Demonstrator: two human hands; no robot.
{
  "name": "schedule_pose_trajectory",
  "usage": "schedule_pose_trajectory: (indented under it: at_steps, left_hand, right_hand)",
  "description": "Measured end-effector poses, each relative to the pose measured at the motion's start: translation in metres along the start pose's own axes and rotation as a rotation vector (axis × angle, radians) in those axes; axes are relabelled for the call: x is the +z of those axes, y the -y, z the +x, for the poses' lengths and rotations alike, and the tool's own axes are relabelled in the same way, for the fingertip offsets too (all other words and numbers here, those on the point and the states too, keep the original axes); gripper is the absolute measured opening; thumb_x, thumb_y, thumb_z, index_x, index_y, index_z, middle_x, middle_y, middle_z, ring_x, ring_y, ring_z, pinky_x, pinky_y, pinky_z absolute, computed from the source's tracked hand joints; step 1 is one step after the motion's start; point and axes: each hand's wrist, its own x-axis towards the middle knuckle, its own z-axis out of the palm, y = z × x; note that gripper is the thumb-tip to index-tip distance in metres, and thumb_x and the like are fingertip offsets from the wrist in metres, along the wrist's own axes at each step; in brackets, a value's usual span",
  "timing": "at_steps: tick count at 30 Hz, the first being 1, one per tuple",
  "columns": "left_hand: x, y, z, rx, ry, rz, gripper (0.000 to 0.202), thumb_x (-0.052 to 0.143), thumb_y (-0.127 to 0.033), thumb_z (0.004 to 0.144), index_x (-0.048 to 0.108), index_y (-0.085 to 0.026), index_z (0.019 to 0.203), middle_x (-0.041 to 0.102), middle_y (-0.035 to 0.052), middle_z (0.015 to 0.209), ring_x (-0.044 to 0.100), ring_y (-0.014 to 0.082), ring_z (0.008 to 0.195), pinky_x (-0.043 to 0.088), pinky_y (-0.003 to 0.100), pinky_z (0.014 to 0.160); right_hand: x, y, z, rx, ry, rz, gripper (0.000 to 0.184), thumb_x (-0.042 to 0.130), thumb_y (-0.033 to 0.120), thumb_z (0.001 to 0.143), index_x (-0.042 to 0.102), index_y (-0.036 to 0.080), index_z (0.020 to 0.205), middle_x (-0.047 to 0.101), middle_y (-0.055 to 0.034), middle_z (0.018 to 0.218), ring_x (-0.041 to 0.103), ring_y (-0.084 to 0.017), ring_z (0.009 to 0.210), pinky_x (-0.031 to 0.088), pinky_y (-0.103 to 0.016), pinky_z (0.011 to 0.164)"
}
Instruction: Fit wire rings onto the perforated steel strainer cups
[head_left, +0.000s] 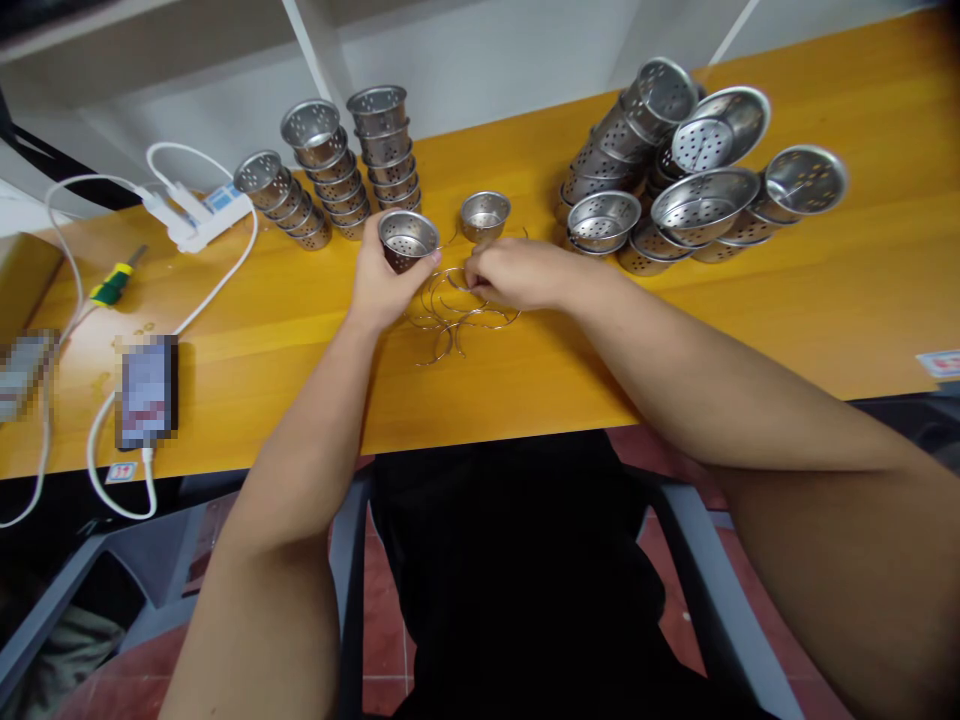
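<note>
My left hand point(384, 278) is wrapped round a perforated metal cup point(409, 236), thumb at its near right side, its open top facing up. Just to the right, my right hand point(502, 272) has its fingers pinched together over a loose tangle of thin wire rings point(450, 318) on the table. Whether a wire ring is between those fingertips I cannot make out. Behind the right hand stands a single small perforated cup point(485, 215), apart from the stacks.
Stacked perforated cups point(390, 150) stand at the back left. More stacks, some topped with wider bowls point(705, 205), lean at the back right. A power strip point(199, 220), a screwdriver point(112, 284) and a phone point(146, 392) on a white cable lie left on the yellow table point(300, 400).
</note>
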Motion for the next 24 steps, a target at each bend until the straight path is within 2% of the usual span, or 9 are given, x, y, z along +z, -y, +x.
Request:
schedule_pose_trajectory:
  at_steps: [6, 12, 15, 19, 24]
  left_hand:
    - [-0.002, -0.003, -0.001, -0.008, 0.014, -0.001, 0.091, 0.101, -0.088, 0.094, 0.063, -0.032, 0.155, 0.082, 0.0124, 0.147, 0.081, 0.0387, 0.153, 0.066, 0.062, 0.140]
    - [-0.004, 0.013, -0.001, 0.039, 0.019, -0.023, 0.103, 0.100, -0.098, 0.087, 0.062, -0.031, 0.156, 0.082, 0.0130, 0.148, 0.081, 0.0392, 0.152, 0.067, 0.061, 0.138]
    - [-0.003, 0.022, 0.000, 0.057, 0.006, -0.033, 0.111, 0.099, -0.104, 0.081, 0.063, -0.030, 0.155, 0.082, 0.0134, 0.146, 0.083, 0.0396, 0.146, 0.068, 0.061, 0.135]
    - [-0.001, 0.025, 0.001, 0.067, -0.008, -0.042, 0.114, 0.097, -0.108, 0.079, 0.064, -0.029, 0.154, 0.083, 0.0124, 0.141, 0.086, 0.0380, 0.138, 0.070, 0.061, 0.131]
    - [0.000, 0.023, 0.000, 0.088, 0.020, -0.039, 0.114, 0.097, -0.109, 0.077, 0.065, -0.029, 0.152, 0.084, 0.0114, 0.137, 0.087, 0.0367, 0.132, 0.071, 0.061, 0.128]
  right_hand:
    - [-0.003, 0.019, -0.001, 0.046, 0.038, -0.081, 0.033, 0.066, 0.017, 0.114, 0.092, 0.020, 0.134, 0.090, -0.0207, 0.148, 0.085, -0.039, 0.121, 0.057, -0.047, 0.085]
    - [-0.009, 0.027, -0.004, 0.040, 0.113, -0.117, 0.024, 0.077, 0.025, 0.113, 0.095, 0.018, 0.128, 0.094, -0.0188, 0.132, 0.085, -0.034, 0.104, 0.047, -0.041, 0.072]
    - [-0.012, 0.025, -0.008, 0.034, 0.143, -0.101, 0.023, 0.079, 0.026, 0.113, 0.094, 0.017, 0.127, 0.093, -0.0181, 0.130, 0.086, -0.033, 0.106, 0.046, -0.041, 0.071]
    - [-0.018, 0.024, -0.015, 0.037, 0.163, -0.095, 0.018, 0.081, 0.022, 0.113, 0.094, 0.019, 0.124, 0.093, -0.0169, 0.129, 0.087, -0.034, 0.109, 0.047, -0.041, 0.072]
    - [-0.023, 0.039, -0.020, 0.065, 0.189, -0.128, 0.027, 0.075, 0.014, 0.114, 0.095, 0.017, 0.133, 0.094, -0.0220, 0.126, 0.089, -0.038, 0.107, 0.051, -0.043, 0.075]
